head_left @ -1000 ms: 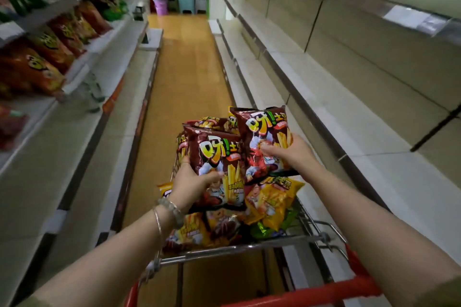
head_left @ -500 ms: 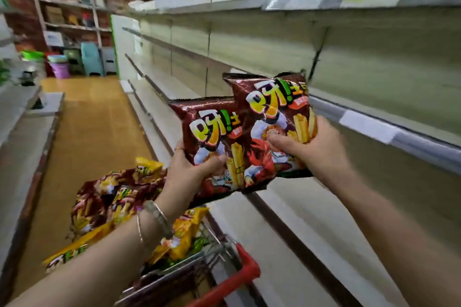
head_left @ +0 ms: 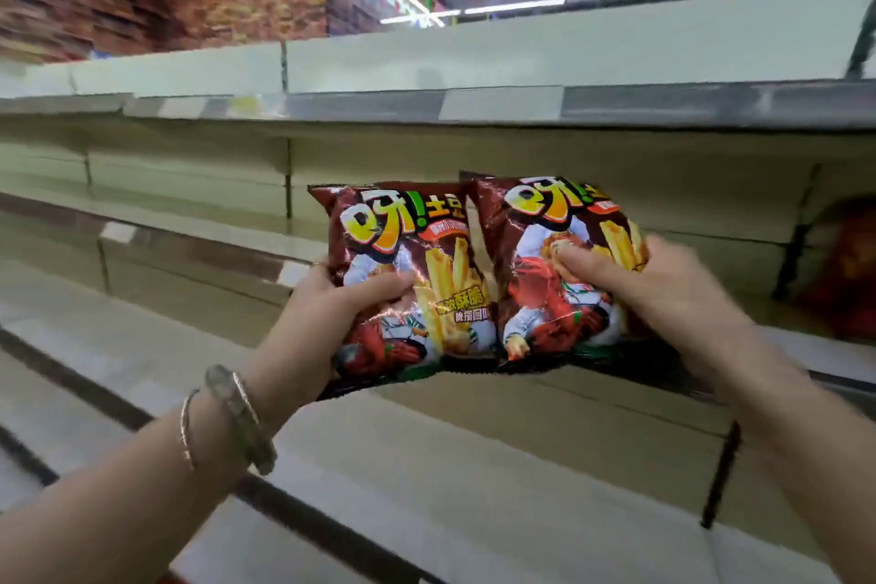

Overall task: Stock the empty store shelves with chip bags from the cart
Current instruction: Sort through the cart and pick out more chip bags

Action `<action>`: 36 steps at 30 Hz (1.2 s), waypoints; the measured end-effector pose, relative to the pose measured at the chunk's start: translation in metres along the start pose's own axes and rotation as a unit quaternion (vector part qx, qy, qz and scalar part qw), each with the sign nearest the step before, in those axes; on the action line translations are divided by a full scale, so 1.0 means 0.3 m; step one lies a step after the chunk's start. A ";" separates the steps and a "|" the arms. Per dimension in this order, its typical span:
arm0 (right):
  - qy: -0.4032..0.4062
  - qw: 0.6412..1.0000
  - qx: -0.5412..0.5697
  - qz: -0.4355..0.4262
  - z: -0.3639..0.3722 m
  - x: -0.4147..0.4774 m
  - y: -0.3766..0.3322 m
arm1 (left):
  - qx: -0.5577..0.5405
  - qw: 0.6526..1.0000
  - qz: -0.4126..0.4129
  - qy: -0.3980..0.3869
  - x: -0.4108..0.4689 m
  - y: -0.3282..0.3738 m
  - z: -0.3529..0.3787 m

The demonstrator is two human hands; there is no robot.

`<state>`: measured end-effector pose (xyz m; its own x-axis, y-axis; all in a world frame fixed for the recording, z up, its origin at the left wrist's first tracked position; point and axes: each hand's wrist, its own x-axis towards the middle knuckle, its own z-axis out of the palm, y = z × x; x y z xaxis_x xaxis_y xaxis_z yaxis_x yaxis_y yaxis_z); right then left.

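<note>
Chip bag point(head_left: 407, 280) gripped in left hand point(head_left: 327, 304), second chip bag point(head_left: 559, 261) gripped in right hand point(head_left: 663, 289), side by side over middle shelf point(head_left: 592, 398). Not yet set down. Shelving mostly unfilled; blurred reddish pack point(head_left: 848, 266) far right.

Two chip bags point(head_left: 407, 251), two hands point(head_left: 322, 313), two wrist bracelets point(head_left: 239, 415).

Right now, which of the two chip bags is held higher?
The right-hand bag, gripped by the right hand: its top edge sits above that of the left-hand bag, which the left hand holds, and it overlaps that bag's side.
</note>
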<state>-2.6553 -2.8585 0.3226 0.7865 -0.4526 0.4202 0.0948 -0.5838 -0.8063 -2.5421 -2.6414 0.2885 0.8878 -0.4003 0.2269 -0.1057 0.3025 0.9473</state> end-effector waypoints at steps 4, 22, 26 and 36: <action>0.078 0.995 0.001 0.062 -0.212 0.009 0.096 | 0.012 0.997 -0.016 -0.081 0.058 0.019 0.200; 0.224 0.961 0.014 0.164 -0.434 0.464 0.393 | 0.061 0.962 -0.048 -0.261 0.460 -0.065 0.619; 0.183 0.956 -0.035 0.225 -0.444 0.489 0.459 | 0.022 0.955 -0.017 -0.296 0.481 -0.098 0.712; 0.187 0.959 -0.043 0.208 -0.507 0.417 0.332 | 0.025 0.947 -0.030 -0.320 0.532 -0.182 0.867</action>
<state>-2.6402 -3.0759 0.3582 0.4694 -0.8597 0.2016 -0.2434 -0.3454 -0.9063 -2.5111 -2.9468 0.3319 0.4420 -0.8623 0.2471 -0.0990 0.2269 0.9689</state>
